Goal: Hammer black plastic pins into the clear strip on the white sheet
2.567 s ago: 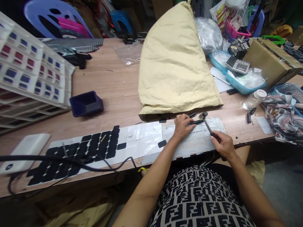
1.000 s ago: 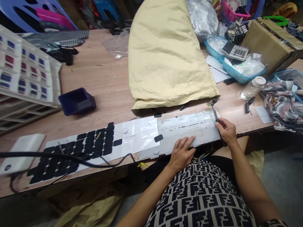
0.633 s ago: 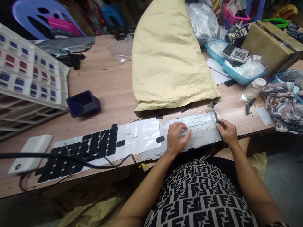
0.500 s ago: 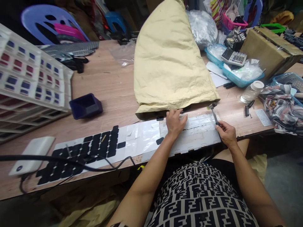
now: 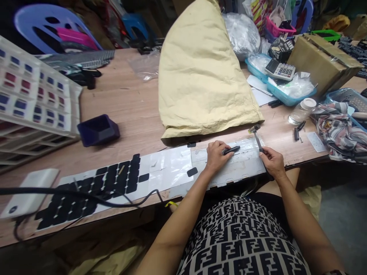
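Note:
In my left hand (image 5: 217, 156), whose fingers are closed, is a slim black pen-shaped object (image 5: 233, 149); its exact kind is unclear. It points right, low over a white board covered in clear film (image 5: 243, 168) at the table's front edge. My right hand (image 5: 273, 161) grips a small hammer (image 5: 258, 140) by its dark handle at the board's right end, the metal head pointing away from me. Left of the board, rows of black rounded pieces (image 5: 113, 179) lie on a white sheet (image 5: 164, 162). Two loose black pieces (image 5: 192, 172) lie by the board's left end.
A large yellowish paper bag (image 5: 203, 88) stands just behind the board. To the left are a dark blue tray (image 5: 99, 130), white drawers (image 5: 75, 103), a white power bank (image 5: 34, 191) and a black cable (image 5: 114, 204). A clear jar (image 5: 301, 111) and blue baskets (image 5: 294, 100) are right.
My left hand has drawn back from the bag's lower edge, and the black pen-shaped object now shows in it over the board. My right hand keeps the hammer in nearly the same place.

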{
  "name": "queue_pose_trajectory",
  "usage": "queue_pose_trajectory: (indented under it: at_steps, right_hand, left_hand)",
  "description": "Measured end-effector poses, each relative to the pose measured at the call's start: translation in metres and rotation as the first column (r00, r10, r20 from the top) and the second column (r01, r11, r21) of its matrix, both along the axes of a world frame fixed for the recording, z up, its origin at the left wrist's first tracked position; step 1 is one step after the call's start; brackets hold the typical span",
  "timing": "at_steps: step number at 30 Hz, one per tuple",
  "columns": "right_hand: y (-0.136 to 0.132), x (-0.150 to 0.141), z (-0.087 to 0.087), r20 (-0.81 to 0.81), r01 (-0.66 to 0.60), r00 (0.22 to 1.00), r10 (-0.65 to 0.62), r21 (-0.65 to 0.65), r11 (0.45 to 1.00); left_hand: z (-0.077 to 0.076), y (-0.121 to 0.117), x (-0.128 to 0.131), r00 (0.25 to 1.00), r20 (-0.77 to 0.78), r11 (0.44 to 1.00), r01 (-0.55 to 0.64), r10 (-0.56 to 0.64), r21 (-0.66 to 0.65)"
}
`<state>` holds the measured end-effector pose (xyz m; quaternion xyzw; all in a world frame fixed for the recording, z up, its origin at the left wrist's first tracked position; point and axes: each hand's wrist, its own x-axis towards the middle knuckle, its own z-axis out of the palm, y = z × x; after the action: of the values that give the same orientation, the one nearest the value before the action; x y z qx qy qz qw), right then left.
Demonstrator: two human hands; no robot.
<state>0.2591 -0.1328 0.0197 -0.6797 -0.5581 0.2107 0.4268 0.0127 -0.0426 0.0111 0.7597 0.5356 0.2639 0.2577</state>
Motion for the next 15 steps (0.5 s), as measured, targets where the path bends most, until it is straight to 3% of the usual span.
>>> queue_pose_trajectory:
  at_steps: [6, 15]
  right_hand:
    - [-0.011, -0.01, 0.014, 0.145, -0.079, 0.987, 0.072, 0.04, 0.996]
    - [-0.023, -0.029, 0.029, 0.223, -0.234, 0.95, 0.219, 0.047, 0.971]
  left_hand:
    - [-0.002, -0.001, 0.003, 1.0, 0.014, 1.0, -0.009, 0.009, -0.012]
    - [0.001, -0.001, 0.003, 0.999, 0.036, 0.999, -0.021, 0.022, -0.031]
